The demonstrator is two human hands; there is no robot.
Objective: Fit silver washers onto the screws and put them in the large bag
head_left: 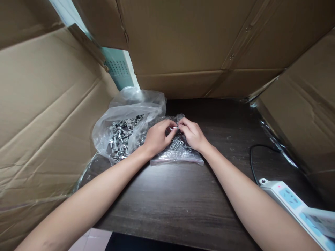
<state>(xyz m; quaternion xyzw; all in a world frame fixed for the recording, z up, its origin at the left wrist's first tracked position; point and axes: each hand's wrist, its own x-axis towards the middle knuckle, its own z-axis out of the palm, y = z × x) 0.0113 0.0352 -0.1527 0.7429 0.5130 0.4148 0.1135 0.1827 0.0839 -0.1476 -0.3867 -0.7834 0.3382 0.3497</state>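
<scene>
My left hand (158,136) is closed in a pinch on a small silver screw (175,127). From the other side, the fingertips of my right hand (192,134) are pinched at the screw's right end; whether they hold another small part there is hidden. Both hands are just above a clear zip bag (180,158) lying flat. Loose small screws and rings (177,143) rest on the bag below the fingers. Left of my left hand stands an opened clear plastic bag (101,134) with many larger silver bolts (121,134) in it.
Cardboard walls (183,38) enclose the dark wooden table (167,198) at the back and both sides. A white power strip (277,190) with a lit red light lies at the right, its black cable (251,157) curving behind it.
</scene>
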